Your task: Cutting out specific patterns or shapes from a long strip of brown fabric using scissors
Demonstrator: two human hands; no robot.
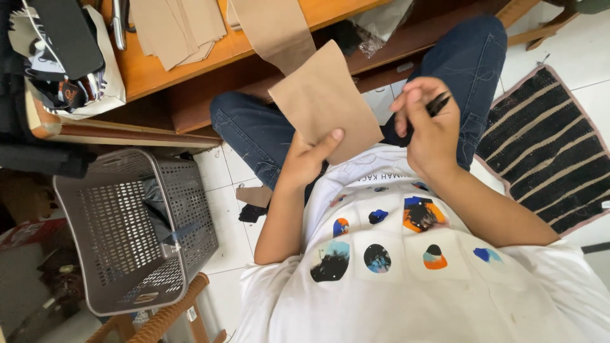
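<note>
Clearly the left hand (305, 159) pinches the tan piece (324, 98) upright (long axis vertical); the right hand (427, 130), gripping a black tool (437, 103), sits just beside it.

A wooden table (222, 47) runs across the top of the view, from ten o'clock to one o'clock. On it lies a stack of tan paper pieces (181, 28) at eleven o'clock, and a long tan strip (273, 25) at twelve o'clock hangs over its front edge. A printed bag (70, 70) with dark things on it sits at the table's ten o'clock end. The white tiled floor (222, 209) fills the rest. On it, at eight o'clock, stands a grey plastic basket (127, 228). At three o'clock lies a black striped mat (546, 146). Small scraps (254, 202), tan and black, lie on the tiles near the centre
</note>
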